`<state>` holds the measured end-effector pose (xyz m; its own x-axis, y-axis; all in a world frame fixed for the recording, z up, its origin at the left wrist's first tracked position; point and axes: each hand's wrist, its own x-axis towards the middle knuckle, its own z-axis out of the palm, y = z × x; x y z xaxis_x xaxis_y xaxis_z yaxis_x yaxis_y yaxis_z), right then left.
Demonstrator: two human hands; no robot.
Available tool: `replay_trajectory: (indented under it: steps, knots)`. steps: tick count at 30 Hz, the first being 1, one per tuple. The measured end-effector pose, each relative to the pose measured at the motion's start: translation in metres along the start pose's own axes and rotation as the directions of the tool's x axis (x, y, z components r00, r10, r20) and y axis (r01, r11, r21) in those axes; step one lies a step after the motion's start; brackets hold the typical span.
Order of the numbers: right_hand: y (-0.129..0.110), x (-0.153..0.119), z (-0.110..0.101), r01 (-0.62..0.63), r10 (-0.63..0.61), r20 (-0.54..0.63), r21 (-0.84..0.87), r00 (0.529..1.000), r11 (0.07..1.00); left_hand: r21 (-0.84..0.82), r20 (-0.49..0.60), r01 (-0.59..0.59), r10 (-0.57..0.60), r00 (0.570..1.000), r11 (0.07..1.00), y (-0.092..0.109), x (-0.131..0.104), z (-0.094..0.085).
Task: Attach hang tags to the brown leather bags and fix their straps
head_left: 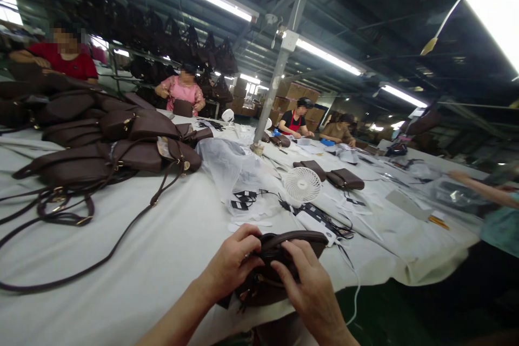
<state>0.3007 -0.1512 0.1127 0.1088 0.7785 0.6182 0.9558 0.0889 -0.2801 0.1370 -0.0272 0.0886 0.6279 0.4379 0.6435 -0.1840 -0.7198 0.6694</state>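
A dark brown bag [270,291] with small gold hardware rests at the near edge of the white-covered table, between my two hands. My left hand [235,259] grips its upper left side, thumb and fingers pinched on the bag's opening edge. On the right side, my right hand [306,275] has its fingers curled over the top edge, with the thumb against the front. The bag's inside is mostly hidden by my fingers.
Brown bags with long straps [117,159] are heaped at the left. A white fan [302,184], clear plastic [231,165], cables and brown pouches [345,179] lie ahead. A metal pole [272,92] rises mid-table. Several people sit around; a person's arm [482,188] reaches in from the right.
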Motion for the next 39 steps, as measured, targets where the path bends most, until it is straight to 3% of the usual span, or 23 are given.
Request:
replay_trajectory:
  steps: [4, 10, 13, 16, 18, 20, 22, 23, 26, 29, 32, 35, 39]
  knots:
    - [0.005, -0.001, -0.002, -0.131, 0.13, 0.027, 0.089, 0.991, 0.987, 0.065, -0.03, -0.023, 0.025, 0.999, 0.998, -0.002, -0.002, 0.002]
    - [0.004, -0.001, -0.005, -0.285, 0.283, 0.039, 0.15, 0.958, 0.947, 0.194, 0.0, -0.205, 0.209, 0.978, 0.959, 0.001, 0.004, 0.001]
    - [0.002, 0.007, -0.006, -0.364, 0.355, 0.079, 0.237, 0.931, 0.901, 0.184, -0.023, -0.185, 0.192, 0.981, 0.965, 0.003, 0.004, 0.006]
    - [0.001, 0.019, -0.013, -0.456, 0.41, 0.2, 0.398, 0.89, 0.796, 0.154, -0.059, -0.166, 0.176, 0.983, 0.974, 0.006, 0.001, 0.017]
    - [0.0, 0.024, -0.021, -0.501, 0.446, 0.23, 0.373, 0.865, 0.781, 0.125, -0.064, -0.164, 0.173, 0.983, 0.978, 0.009, -0.003, 0.025]
    - [-0.003, 0.024, -0.029, -0.472, 0.452, 0.144, 0.172, 0.88, 0.865, 0.109, -0.032, -0.171, 0.175, 0.984, 0.979, 0.011, -0.007, 0.03]
    - [-0.008, 0.019, -0.036, -0.357, 0.359, 0.055, -0.045, 0.932, 0.933, 0.082, 0.001, -0.186, 0.187, 0.982, 0.979, 0.013, -0.009, 0.028]
    - [-0.01, 0.016, -0.039, -0.28, 0.286, 0.063, -0.089, 0.956, 0.956, 0.052, 0.022, -0.198, 0.197, 0.98, 0.979, 0.014, -0.009, 0.025]
    - [-0.014, 0.013, -0.045, -0.123, 0.11, 0.226, 0.044, 0.968, 0.991, -0.059, 0.136, -0.229, 0.235, 0.963, 0.972, 0.015, -0.005, 0.011]
    - [-0.016, 0.027, -0.049, -0.149, 0.084, 0.393, 0.137, 0.916, 0.979, -0.11, 0.26, -0.215, 0.237, 0.936, 0.97, 0.015, 0.004, -0.003]
    - [-0.018, 0.051, -0.053, -0.176, 0.144, 0.543, 0.006, 0.827, 0.984, -0.132, 0.316, -0.169, 0.203, 0.927, 0.977, 0.014, 0.011, -0.007]
    - [-0.018, 0.069, -0.055, -0.112, 0.14, 0.642, -0.085, 0.754, 0.99, -0.148, 0.298, -0.152, 0.191, 0.935, 0.977, 0.012, 0.012, -0.003]
    - [-0.024, 0.082, -0.051, 0.017, 0.14, 0.706, -0.21, 0.694, 0.978, -0.213, 0.207, -0.139, 0.184, 0.961, 0.967, 0.009, 0.007, 0.005]
